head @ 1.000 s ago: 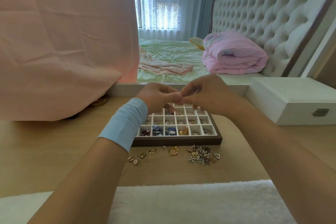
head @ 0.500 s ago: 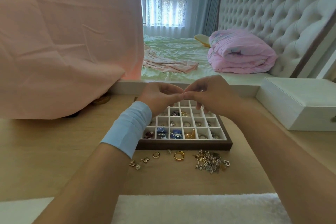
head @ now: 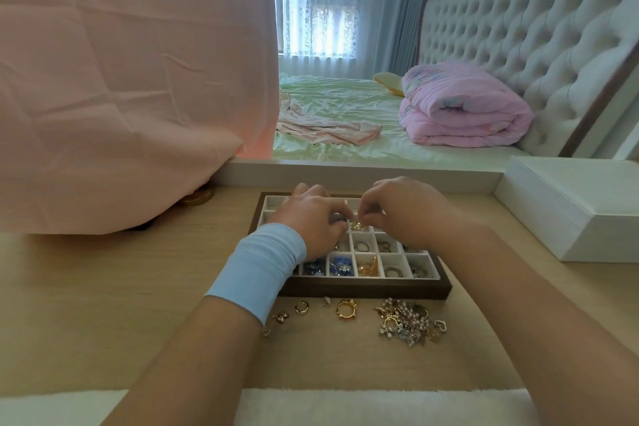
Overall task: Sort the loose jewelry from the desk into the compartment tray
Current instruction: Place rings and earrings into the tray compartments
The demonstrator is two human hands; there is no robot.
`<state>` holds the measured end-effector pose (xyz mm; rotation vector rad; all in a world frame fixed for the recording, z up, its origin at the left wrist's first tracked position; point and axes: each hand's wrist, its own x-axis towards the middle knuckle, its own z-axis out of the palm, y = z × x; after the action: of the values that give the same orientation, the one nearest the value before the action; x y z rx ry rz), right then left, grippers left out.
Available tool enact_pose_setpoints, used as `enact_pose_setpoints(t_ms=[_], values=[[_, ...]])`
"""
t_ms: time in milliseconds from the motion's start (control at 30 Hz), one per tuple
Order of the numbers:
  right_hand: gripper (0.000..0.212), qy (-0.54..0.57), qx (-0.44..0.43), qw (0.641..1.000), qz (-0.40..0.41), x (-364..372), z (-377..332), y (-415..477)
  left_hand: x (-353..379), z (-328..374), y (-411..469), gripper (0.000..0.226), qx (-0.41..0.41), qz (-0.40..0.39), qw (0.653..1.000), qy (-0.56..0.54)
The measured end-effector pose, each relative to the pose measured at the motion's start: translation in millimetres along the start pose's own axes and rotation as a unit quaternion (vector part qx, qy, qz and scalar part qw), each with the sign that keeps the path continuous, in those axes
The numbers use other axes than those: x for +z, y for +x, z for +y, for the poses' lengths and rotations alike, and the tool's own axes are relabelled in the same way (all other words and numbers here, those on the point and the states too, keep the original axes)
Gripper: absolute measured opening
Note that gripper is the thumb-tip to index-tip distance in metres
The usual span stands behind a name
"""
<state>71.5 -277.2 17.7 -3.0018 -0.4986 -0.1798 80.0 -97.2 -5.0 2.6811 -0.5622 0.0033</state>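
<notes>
Both hands met over the compartment tray (head: 363, 288): left hand (head: 311, 218) and right hand (head: 404, 211) pinched a small gold piece (head: 359, 225) above a middle cell. Several near cells held items. At 6 o'clock of the tray, loose rings (head: 345, 308) and a tangled heap (head: 408, 322) remained unsorted on the desk (head: 103, 304).

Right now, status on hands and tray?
Left hand and right hand low over tray, pinching a gold piece. Loose pile on desk unsorted. Nothing in the way.
</notes>
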Motion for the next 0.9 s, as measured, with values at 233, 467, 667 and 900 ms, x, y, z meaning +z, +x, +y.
enact_pose_setpoints(t_ms=[233, 467, 667, 900], values=[[0.018, -0.086, -0.017, 0.996, -0.032, -2, -10, 4, -1, 0, -1, 0.034, 0.002, -0.010, 1.000, 0.026], [0.020, -0.044, 0.015, 0.998, -0.051, -5, -6, 2, -1, -1, 0, 0.034, 0.005, -0.007, 1.000, 0.019], [0.019, -0.017, 0.011, 0.998, -0.063, -3, -6, 0, -2, 4, -1, 0.035, 0.023, -0.010, 0.999, 0.037], [0.020, 0.034, 0.015, 0.999, -0.026, -24, -6, -20, -10, 10, -4, 0.030, 0.034, -0.014, 0.999, 0.031]])
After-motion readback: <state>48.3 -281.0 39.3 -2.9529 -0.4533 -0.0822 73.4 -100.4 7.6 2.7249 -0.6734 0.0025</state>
